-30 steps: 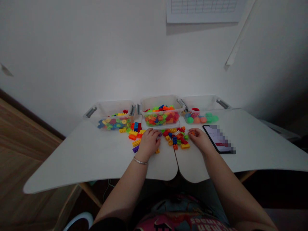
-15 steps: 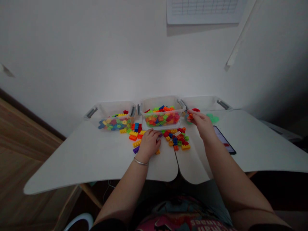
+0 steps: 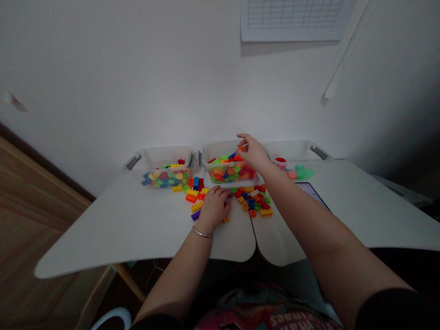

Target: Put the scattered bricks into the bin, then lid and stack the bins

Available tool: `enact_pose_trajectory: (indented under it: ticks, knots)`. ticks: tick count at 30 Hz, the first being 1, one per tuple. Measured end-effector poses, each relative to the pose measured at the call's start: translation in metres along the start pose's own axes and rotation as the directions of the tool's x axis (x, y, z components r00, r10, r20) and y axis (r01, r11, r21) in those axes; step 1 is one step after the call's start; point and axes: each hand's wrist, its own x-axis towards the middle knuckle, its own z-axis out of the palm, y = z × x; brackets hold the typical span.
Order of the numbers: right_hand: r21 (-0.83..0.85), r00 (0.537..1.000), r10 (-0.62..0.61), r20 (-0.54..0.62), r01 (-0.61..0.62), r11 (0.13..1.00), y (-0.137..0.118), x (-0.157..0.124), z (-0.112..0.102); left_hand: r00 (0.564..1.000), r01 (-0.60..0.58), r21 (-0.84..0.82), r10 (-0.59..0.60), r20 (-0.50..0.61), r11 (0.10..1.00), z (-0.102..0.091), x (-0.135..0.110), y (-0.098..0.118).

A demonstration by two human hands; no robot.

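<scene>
My right hand (image 3: pixel 252 152) is over the right side of the middle clear bin (image 3: pixel 215 149), its fingers closed on an orange building brick (image 3: pixel 243 147). On the table in front of that bin, my left hand (image 3: pixel 215 207) rests palm down among loose bricks, thumb apart from the fingers. A purple brick (image 3: pixel 230 195) shows at its fingertips; whatever lies under the palm is hidden. Yellow bricks (image 3: pixel 196 207) and another purple brick (image 3: pixel 195 216) lie to its left. To its right spreads a pile of mixed bricks (image 3: pixel 252 201). Colourful bricks fill the lower part of the middle bin.
A left clear bin (image 3: pixel 151 158) contains mixed coloured pieces. The right clear bin (image 3: pixel 295 147) has a red round piece (image 3: pixel 281 161) and green pieces (image 3: pixel 303 172). A phone (image 3: pixel 313 192) lies partly behind my right forearm. A seam splits the white tabletop (image 3: pixel 130 229).
My right hand has moved left, from the right bin to above the middle bin, with the orange brick. My left hand stays in place on the bricks.
</scene>
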Motion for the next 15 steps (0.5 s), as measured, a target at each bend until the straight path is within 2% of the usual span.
enact_pose_trajectory:
  ticks: [3, 7, 9, 11, 13, 15]
  knots:
    - [-0.090, 0.995, 0.051, 0.089, -0.043, 0.995, 0.001, -0.005, 0.007, 1.000, 0.000, 0.000, 0.000, -0.002, 1.000, 0.000, 0.000, 0.000]
    - [-0.026, 0.989, 0.048, 0.137, -0.045, 0.999, 0.005, -0.004, 0.004, 1.000, -0.005, -0.003, 0.005, -0.008, 1.000, 0.001, 0.000, -0.001]
    - [0.025, 0.996, 0.004, 0.086, -0.006, 1.000, 0.006, -0.006, -0.005, 1.000, -0.001, 0.001, 0.001, -0.004, 1.000, 0.001, 0.000, -0.001]
    - [0.047, 0.999, -0.041, -0.018, 0.042, 0.998, 0.005, -0.015, -0.019, 1.000, 0.003, 0.005, -0.003, -0.002, 1.000, 0.000, 0.000, 0.000]
    - [0.053, 0.992, -0.048, -0.116, 0.054, 0.997, 0.008, -0.034, -0.033, 1.000, 0.002, 0.004, -0.002, -0.005, 1.000, -0.001, 0.000, 0.002]
    - [0.044, 0.982, -0.009, -0.186, 0.018, 0.999, 0.016, -0.060, -0.044, 1.000, 0.002, 0.001, -0.002, -0.008, 1.000, -0.002, 0.000, 0.003]
